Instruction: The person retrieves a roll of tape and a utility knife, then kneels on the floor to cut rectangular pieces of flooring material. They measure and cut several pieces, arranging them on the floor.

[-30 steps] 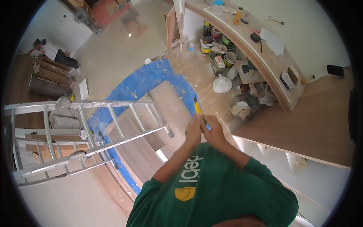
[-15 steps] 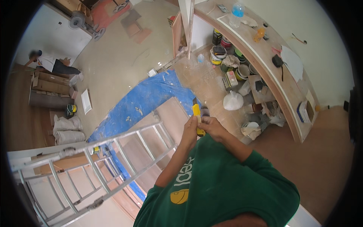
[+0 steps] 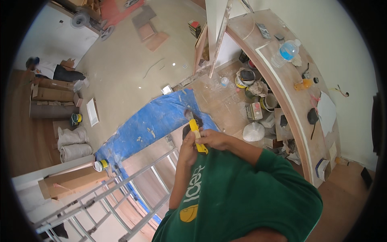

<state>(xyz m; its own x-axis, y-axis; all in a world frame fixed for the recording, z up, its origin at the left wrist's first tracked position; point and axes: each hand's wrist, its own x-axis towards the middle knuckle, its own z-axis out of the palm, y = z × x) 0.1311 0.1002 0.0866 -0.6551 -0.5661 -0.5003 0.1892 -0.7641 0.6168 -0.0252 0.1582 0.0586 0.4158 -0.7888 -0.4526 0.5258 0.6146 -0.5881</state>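
Observation:
A yellow utility knife (image 3: 194, 126) is held in front of my green shirt, its dark tip pointing away from me. My left hand (image 3: 187, 150) is closed around its left side. From the right, my right hand (image 3: 214, 139) pinches the knife's body near the lower end. Both hands touch it, and the fingers partly cover its grip. A dark shoe shows just beyond the knife, above the blue sheet (image 3: 161, 107) on the floor.
An aluminium ladder (image 3: 117, 189) stands at the lower left. On the right, a curved wooden counter (image 3: 278, 76) carries a water bottle (image 3: 288, 51) and a tape measure (image 3: 312, 116). Paint buckets (image 3: 244, 77) and bags lie beneath it. Another person (image 3: 46, 67) is at the far left.
The knife and both hands have shifted left and slightly down in the picture. My view has moved, so the counter appears nearer and the ladder lower. Both hands still hold the knife.

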